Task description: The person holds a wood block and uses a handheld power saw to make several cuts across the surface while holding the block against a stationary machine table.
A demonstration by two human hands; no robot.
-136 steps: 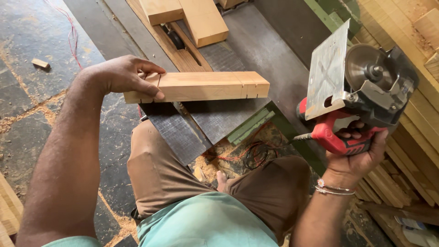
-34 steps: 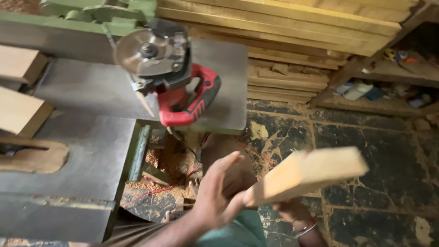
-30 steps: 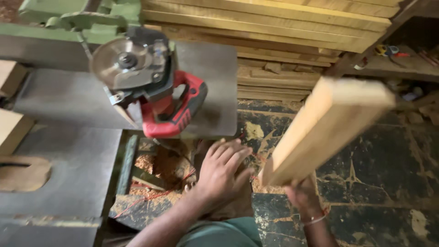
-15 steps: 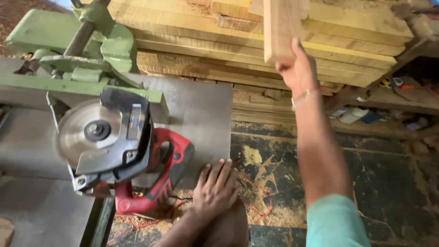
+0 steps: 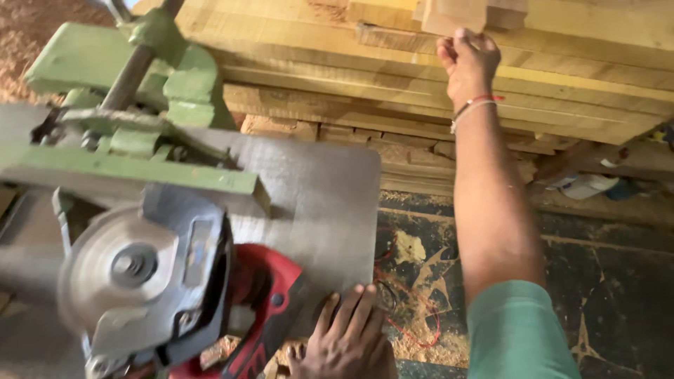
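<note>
The fingers of the right hand are curled against the near end of a short wooden block, which sits on top of the stack of planks at the far side; whether they clasp it or only press it from below I cannot tell, since the block's upper part runs out of the picture. To seat it well, I judge the block should be pushed flat and square onto the stack before the hand lets go, so that it does not tip off the edge. Below the stack, the left hand lies with its fingers spread and flat, holding nothing, just beside the red circular saw, which rests blade up on the grey metal counter near the green machine frame.
</note>
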